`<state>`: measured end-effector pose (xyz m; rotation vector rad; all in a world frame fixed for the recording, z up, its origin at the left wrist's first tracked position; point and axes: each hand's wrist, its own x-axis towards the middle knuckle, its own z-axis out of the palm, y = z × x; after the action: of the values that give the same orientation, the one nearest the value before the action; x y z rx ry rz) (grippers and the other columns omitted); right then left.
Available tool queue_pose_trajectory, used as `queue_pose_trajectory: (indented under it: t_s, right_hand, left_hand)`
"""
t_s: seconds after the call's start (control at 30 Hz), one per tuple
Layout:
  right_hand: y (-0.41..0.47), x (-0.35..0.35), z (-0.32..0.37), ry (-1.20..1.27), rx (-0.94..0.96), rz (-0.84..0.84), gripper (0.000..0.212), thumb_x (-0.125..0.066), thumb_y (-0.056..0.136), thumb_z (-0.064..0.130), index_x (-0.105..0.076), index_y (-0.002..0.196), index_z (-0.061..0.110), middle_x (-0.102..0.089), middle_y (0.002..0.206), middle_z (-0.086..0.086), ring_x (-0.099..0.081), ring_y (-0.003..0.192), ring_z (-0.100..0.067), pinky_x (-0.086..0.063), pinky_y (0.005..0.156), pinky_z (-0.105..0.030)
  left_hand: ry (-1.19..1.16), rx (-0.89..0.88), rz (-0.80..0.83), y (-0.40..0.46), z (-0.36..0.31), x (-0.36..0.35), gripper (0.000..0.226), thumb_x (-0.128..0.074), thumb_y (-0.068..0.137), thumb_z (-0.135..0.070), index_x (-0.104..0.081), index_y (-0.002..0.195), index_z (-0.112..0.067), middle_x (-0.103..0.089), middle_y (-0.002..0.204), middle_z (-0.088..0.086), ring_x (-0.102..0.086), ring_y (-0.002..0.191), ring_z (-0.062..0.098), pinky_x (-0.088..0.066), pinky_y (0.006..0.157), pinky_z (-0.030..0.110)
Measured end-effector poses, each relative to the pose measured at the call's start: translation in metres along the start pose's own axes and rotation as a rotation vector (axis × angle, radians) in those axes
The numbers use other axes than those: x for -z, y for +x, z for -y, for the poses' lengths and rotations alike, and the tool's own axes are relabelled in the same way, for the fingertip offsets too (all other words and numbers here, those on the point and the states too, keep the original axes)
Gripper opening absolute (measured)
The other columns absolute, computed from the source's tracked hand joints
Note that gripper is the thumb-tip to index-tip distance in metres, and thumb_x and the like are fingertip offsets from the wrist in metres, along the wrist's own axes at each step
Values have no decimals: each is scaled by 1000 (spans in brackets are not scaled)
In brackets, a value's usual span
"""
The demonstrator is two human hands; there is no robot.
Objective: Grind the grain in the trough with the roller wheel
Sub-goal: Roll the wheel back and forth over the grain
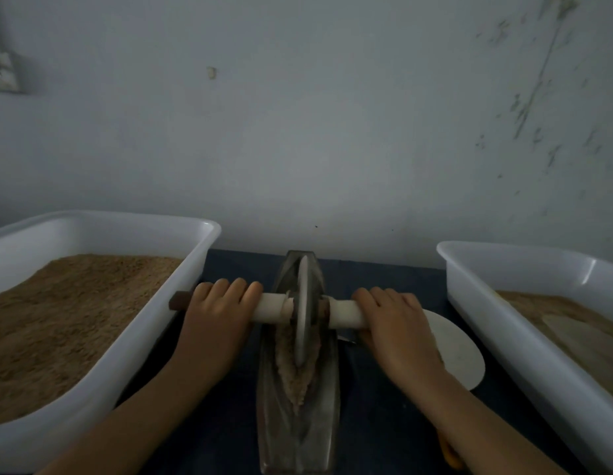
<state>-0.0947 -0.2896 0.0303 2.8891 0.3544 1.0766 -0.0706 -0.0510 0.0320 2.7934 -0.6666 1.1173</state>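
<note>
On either side of us sit two white tubs: the left tub (133,341) is filled with tan grain, and the right tub (524,341) holds a lower layer. A white disc (459,354) lies on the dark blue table (383,423), partly hidden behind our right hand (397,323). The metal trough (318,426) runs away from us between the tubs, with ground grain (294,382) heaped in its channel. The roller wheel (303,310) stands upright in it. Our left hand (219,310) and right hand curl their fingers over the axle handle (270,308), one on each side of the wheel, forearms reaching forward. We can read no writing anywhere.
</note>
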Motion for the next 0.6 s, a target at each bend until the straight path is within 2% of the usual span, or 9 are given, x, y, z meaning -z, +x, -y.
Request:
queue_pose_trajectory:
  t_s: [0.2, 0.37, 0.43, 0.5, 0.6]
  right_hand:
    - [31, -21, -6, -30, -48, -10, 43, -85, 49, 15, -64, 86, 13, -61, 75, -5, -58, 67, -26, -45, 63, -34]
    - [25, -22, -8, 13, -49, 11, 32, -78, 62, 16, -64, 90, 13, -62, 78, -4, -58, 71, -26, -41, 67, -34]
    - [19, -15, -8, 17, -29, 88, 28, -70, 74, 23, -60, 99, 16, -61, 86, -2, -56, 79, -24, -33, 69, -32]
    - [17, -1, -8, 24, 5, 213, 25, -59, 81, 32, -53, 102, 21, -58, 93, 2, -53, 85, -20, -27, 66, -30]
    - [21, 29, -8, 129, 45, 486, 25, -58, 83, 42, -46, 97, 26, -53, 89, 7, -51, 81, -14, -32, 59, -28]
  left_hand:
    - [-26, 57, 70, 25, 7, -20, 37, -83, 58, -9, -65, 90, -9, -65, 81, 9, -61, 72, 29, -48, 71, 39]
    - [-50, 43, 96, 23, 8, -16, 36, -83, 57, -12, -63, 86, -11, -63, 76, 6, -61, 68, 26, -48, 63, 39]
    - [-37, 43, 166, 22, 8, -10, 35, -78, 68, -23, -58, 96, -19, -63, 87, -1, -61, 80, 21, -47, 73, 35]
    - [-19, 34, 276, 23, 11, -3, 32, -64, 81, -36, -48, 108, -28, -59, 102, -9, -57, 95, 12, -41, 84, 28]
    - [-48, -14, 454, 25, 12, 16, 25, -56, 84, -39, -42, 104, -33, -57, 104, -12, -54, 92, 6, -39, 82, 22]
